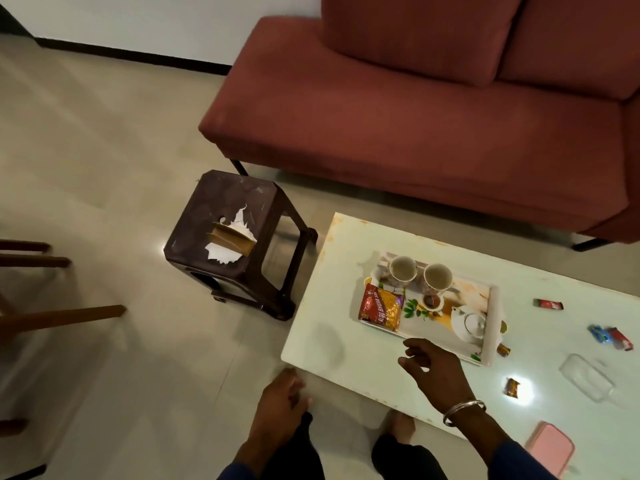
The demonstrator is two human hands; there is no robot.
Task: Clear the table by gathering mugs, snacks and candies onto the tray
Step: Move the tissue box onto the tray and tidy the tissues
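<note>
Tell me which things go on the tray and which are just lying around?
For the job: tray, two mugs, snack packet, candies still on the table.
Just lying about: stool, sofa, pink case, clear lid.

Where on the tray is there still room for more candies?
The tray has bare room along its near side, between the snack packet and the right rim, just beyond the right hand. Its far side is crowded by the two mugs.
</note>
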